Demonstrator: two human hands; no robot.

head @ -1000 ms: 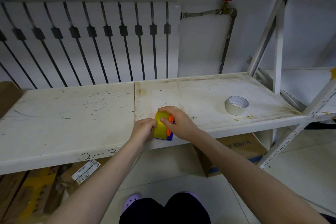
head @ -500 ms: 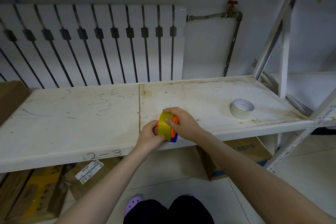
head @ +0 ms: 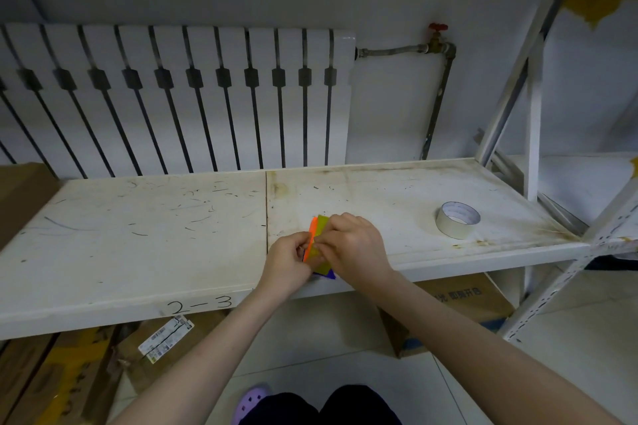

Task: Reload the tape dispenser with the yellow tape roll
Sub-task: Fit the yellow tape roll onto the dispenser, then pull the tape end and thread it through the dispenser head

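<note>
Single head-worn view, looking forward and down, shelf (head: 138, 252) close below

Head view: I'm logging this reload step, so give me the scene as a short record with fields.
surface: white shelf, marked 2-3
left hand: grips dispenser
right hand: grips dispenser
dispenser: orange, blue, with yellow tape, at the shelf's front edge
spare roll: pale, lying flat on the shelf, right of hands, untouched
below shelf: cardboard boxes
</note>
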